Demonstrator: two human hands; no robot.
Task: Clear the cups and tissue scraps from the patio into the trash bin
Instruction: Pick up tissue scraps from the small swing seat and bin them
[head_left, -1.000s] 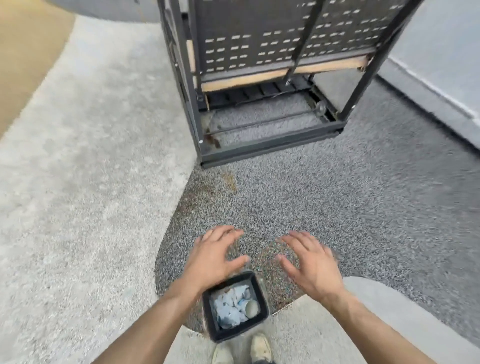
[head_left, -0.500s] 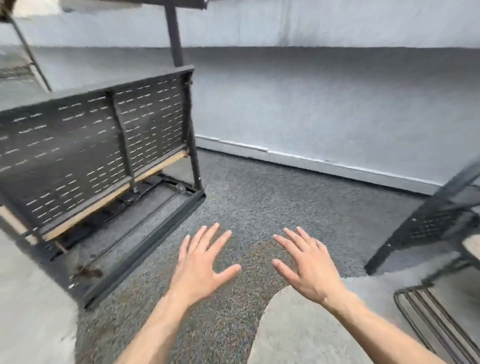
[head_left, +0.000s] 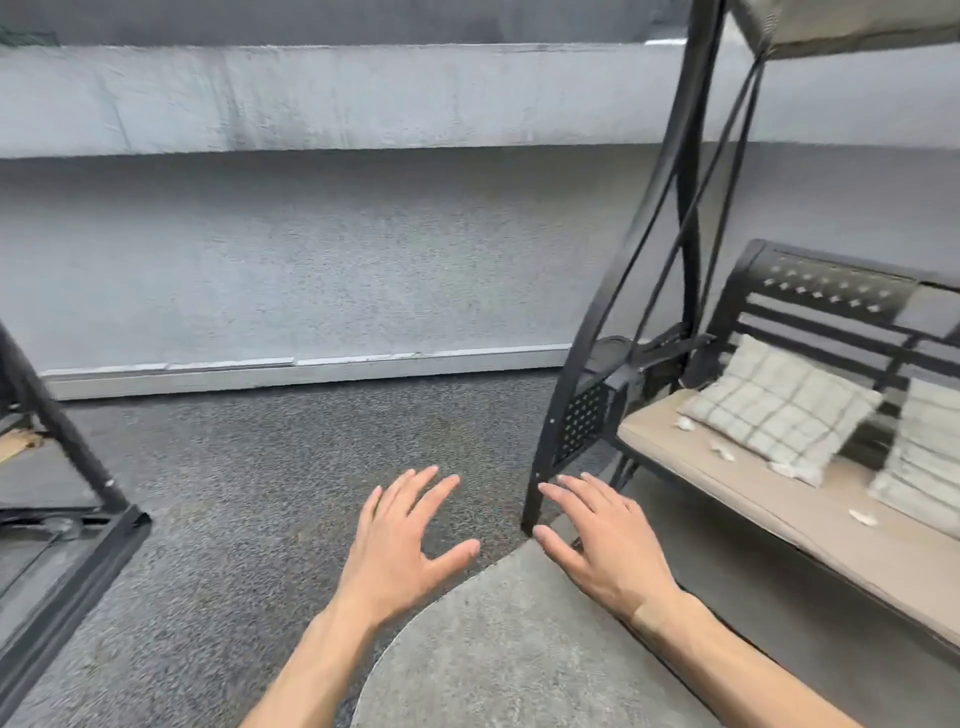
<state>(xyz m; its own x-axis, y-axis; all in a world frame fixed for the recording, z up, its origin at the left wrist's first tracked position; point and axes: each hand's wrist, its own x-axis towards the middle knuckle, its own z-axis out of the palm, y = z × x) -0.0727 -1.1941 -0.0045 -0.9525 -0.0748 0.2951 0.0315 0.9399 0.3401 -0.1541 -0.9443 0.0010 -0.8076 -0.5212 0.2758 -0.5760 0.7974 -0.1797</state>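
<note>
At far left stands a dark metal frame (head_left: 62, 467) on the speckled floor (head_left: 260, 467), with nothing of the task on it that you can make out. Moving right, your left hand (head_left: 395, 551) hovers over the floor with fingers spread straight, gripping nothing. Beside it, your right hand (head_left: 608, 545) is the same: fingers straight and splayed, empty, just in front of the swing's leg (head_left: 550, 441). A pale rug (head_left: 519, 649) lies under both wrists.

Further right, the scraps (head_left: 724, 451) are scattered on the swing's tan cushion (head_left: 753, 499): one near the pillow's left corner, one just below it, one at the checked pillow (head_left: 779, 410)'s lower edge, and one (head_left: 863, 517) nearer the front edge. No cups or bin show here.

Expect the scraps to weigh almost nothing, crush softly, and probably tear or drift if you swipe at them. Pinch each one from above with thumb and forefinger, or sweep several into your cupped palm against the cushion. The one touching the pillow may be tucked partly beneath it, so you may need to lift that corner first.
</note>
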